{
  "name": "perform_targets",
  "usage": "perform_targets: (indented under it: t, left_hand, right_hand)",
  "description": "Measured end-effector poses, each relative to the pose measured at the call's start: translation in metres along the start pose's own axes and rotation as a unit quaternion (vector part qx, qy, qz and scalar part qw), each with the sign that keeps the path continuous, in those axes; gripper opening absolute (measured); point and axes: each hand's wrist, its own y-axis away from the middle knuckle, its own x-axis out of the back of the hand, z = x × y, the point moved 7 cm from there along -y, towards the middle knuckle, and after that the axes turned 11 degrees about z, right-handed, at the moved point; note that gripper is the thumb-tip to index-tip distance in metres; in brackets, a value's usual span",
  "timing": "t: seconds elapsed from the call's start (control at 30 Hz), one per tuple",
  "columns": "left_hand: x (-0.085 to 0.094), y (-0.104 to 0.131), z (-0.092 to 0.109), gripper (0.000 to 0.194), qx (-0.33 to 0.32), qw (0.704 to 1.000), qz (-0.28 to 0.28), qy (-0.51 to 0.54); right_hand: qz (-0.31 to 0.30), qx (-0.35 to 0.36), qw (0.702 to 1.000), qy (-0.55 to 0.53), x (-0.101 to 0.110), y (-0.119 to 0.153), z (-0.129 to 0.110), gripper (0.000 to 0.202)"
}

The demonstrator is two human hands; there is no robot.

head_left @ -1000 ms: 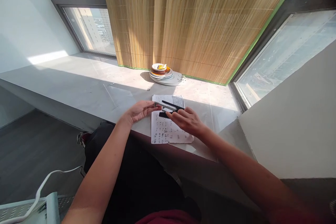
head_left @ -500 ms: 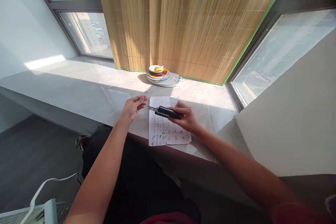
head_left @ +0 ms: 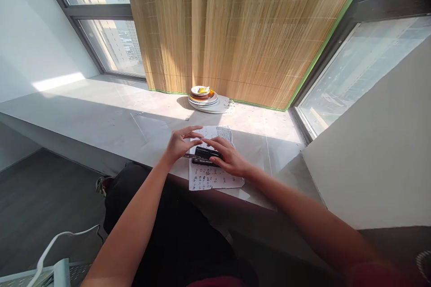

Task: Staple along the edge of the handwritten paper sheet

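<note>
A black stapler [head_left: 207, 153] sits low over a sheet of handwritten paper [head_left: 218, 182], its metal part pointing left. My right hand [head_left: 230, 157] grips it near its right end, thumb across the near side and fingers stretched along the far side. Just above the stapler's left end, my left hand [head_left: 181, 144] is in a pinch, thumb and fingertips close together. Something tiny between those fingertips is too small to make out. The fingertips of both hands nearly meet there.
Several stacked plates and bowls [head_left: 204, 101] stand farther back on the pale ledge [head_left: 101, 116]. Behind them hangs a bamboo blind [head_left: 235, 31] between windows. A white cord [head_left: 50, 244] runs at lower left, and a wall [head_left: 373, 143] rises at the right.
My left hand has moved right, over the stapler's left end. The stapler has come lower and nearer over the paper, and my right fingertips now reach towards the left hand.
</note>
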Motion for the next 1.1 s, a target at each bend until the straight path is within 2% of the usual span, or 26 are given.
perform_targets:
  t: [0.13, 0.33, 0.47, 0.6, 0.73, 0.83, 0.93, 1.0, 1.1]
  left_hand:
    - [-0.006, 0.007, 0.014, 0.060, -0.063, 0.995, -0.001, -0.074]
    - [-0.007, 0.009, 0.024, 0.050, -0.172, 0.982, -0.010, -0.081]
    - [-0.008, 0.009, 0.023, 0.042, -0.260, 0.960, 0.006, -0.107]
    - [-0.015, 0.007, 0.016, 0.038, -0.293, 0.945, 0.000, -0.147]
    - [-0.023, 0.005, 0.013, 0.044, -0.267, 0.952, -0.042, -0.145]
    - [-0.020, -0.005, 0.009, 0.056, -0.222, 0.965, -0.059, -0.128]
    - [0.006, -0.033, -0.006, 0.043, -0.167, 0.975, 0.022, -0.148]
    - [0.025, -0.057, -0.025, 0.036, -0.132, 0.962, 0.072, -0.229]
    - [0.037, -0.083, -0.062, 0.043, -0.074, 0.923, 0.043, -0.376]
  right_hand:
    - [-0.018, 0.011, 0.999, 0.028, -0.004, -0.001, -0.003, 0.057]
    - [0.007, 0.004, 1.000, 0.012, -0.002, -0.003, 0.005, 0.054]
    - [0.010, -0.004, 1.000, -0.002, -0.001, -0.004, 0.009, 0.054]
    - [0.010, -0.009, 1.000, 0.006, -0.001, -0.006, 0.009, 0.048]
    - [0.037, -0.026, 0.999, -0.003, 0.000, -0.008, 0.014, 0.044]
    - [0.085, -0.065, 0.994, -0.019, 0.008, -0.009, 0.030, 0.040]
    - [0.161, -0.160, 0.973, 0.042, 0.033, -0.002, 0.066, 0.030]
    - [0.193, -0.236, 0.942, 0.141, 0.056, 0.009, 0.095, 0.022]
    - [0.171, -0.331, 0.900, 0.226, 0.080, 0.028, 0.134, 0.014]
